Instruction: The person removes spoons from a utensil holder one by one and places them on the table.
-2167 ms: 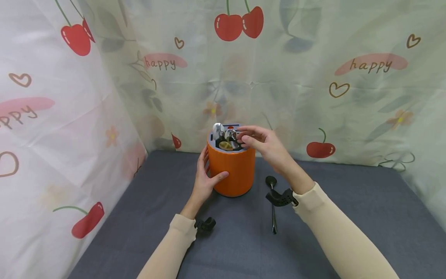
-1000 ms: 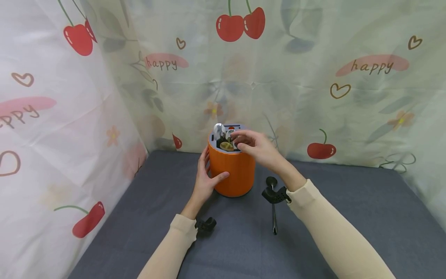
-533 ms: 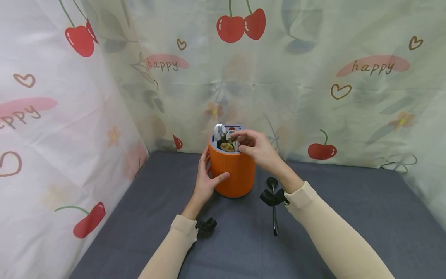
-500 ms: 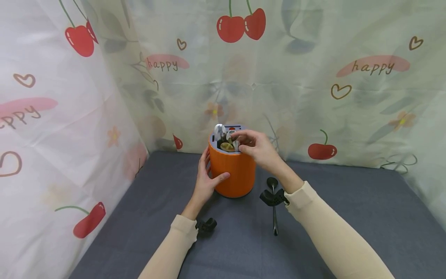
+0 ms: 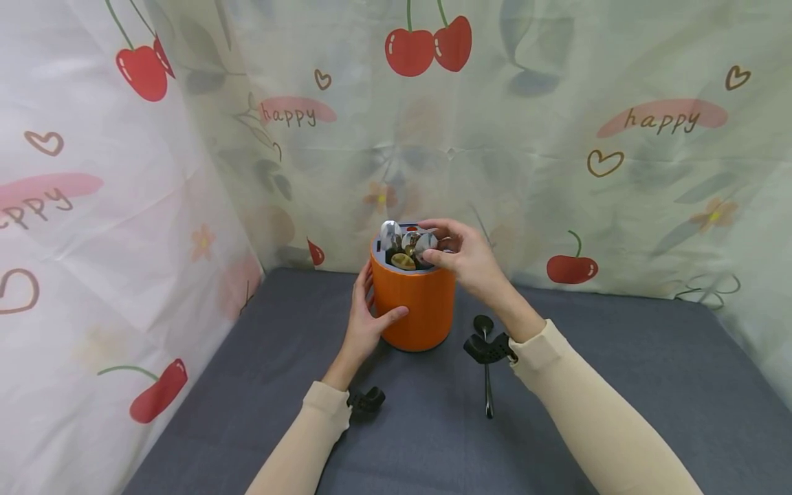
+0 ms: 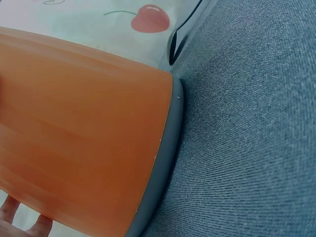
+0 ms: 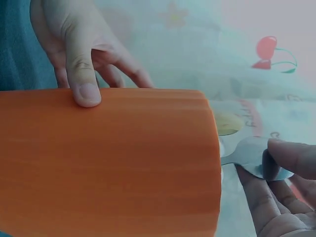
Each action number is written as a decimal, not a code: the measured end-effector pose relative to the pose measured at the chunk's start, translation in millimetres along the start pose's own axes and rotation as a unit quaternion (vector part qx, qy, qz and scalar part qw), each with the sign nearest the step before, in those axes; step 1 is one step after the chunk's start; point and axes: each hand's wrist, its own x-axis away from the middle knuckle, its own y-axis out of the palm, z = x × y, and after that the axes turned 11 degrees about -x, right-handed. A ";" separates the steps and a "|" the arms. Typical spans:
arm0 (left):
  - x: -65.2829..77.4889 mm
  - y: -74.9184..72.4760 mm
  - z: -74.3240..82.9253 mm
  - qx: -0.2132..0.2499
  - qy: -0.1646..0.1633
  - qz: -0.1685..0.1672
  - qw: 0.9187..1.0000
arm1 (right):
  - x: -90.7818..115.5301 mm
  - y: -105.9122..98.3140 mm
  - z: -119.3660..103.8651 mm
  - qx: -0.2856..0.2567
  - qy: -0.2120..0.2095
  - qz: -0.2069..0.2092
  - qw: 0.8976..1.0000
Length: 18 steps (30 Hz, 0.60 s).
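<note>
An orange cylindrical utensil holder (image 5: 413, 313) with a pale lid-like top stands upright on the table. My left hand (image 5: 364, 323) grips its left side, with the thumb across the front. Over the top, my right hand (image 5: 473, 265) pinches the bowl of a silver spoon (image 5: 425, 243) between thumb and fingers. In the right wrist view this spoon (image 7: 249, 153) has its bowl outside the rim and its handle running into the holder. Beside it, another silver spoon (image 5: 390, 235) and a gold spoon (image 5: 403, 261) poke out bowl-up. The handles inside are hidden.
A dark spoon (image 5: 489, 395) lies on the grey tablecloth (image 5: 650, 385) right of the holder, partly covered by the right wrist's black camera mount (image 5: 487, 348). A cherry-print curtain (image 5: 526, 192) rises behind and to the left.
The right hand first moved left into the cluster of spoons. Since half a second ago it has shifted slightly right and up, and the pinched spoon's bowl shows more. The left hand stays put.
</note>
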 end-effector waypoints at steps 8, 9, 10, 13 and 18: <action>0.1 0.2 -0.4 0.003 0.002 0.001 1.000 | 4.8 -2.0 -9.2 -0.028 -0.008 0.036 0.999; 0.0 0.3 -0.6 0.003 0.001 0.001 1.000 | 5.5 -2.2 -10.7 -0.034 -0.016 0.040 0.998; 0.0 0.3 -0.7 0.002 0.001 0.001 1.000 | 6.3 -2.7 -12.3 -0.038 -0.023 0.046 0.998; 0.2 0.2 -0.8 0.002 0.003 0.003 1.000 | 8.0 -4.5 -17.8 -0.057 -0.051 0.059 0.995; 0.1 0.1 -0.5 0.001 0.002 0.004 1.000 | 11.1 -10.2 -31.5 -0.096 -0.104 0.085 0.986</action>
